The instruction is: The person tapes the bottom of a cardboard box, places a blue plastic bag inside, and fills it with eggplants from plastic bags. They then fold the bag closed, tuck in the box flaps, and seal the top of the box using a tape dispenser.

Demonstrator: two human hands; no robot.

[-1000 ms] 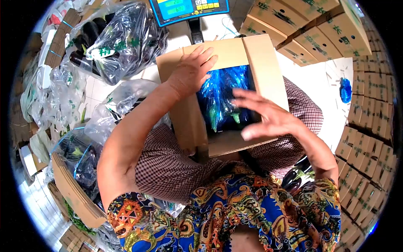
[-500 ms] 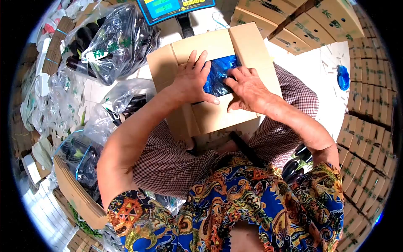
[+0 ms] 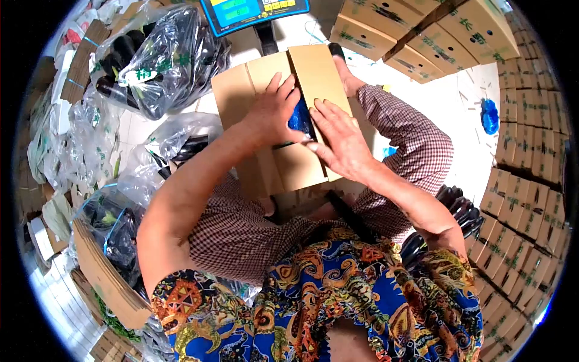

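Note:
A cardboard box sits in front of me between my knees, with its flaps partly folded in. Blue plastic shows through the gap between the flaps; what lies under it is hidden. My left hand rests over the left side of that gap, fingers stretched toward the far flap and thumb reaching right. On the folded right flap my right hand lies flat with its fingers extended, its thumb close to my left thumb.
Beyond the box stands a digital scale. At left lies a clear bag of eggplants beside flattened cardboard. Printed boxes are stacked far right, with more boxes along the right. Loose eggplants lie by my right leg.
The box's right flap has folded inward over the blue plastic, narrowing the gap. My right hand has moved from the plastic onto that flap and flattened. The left hand has barely moved.

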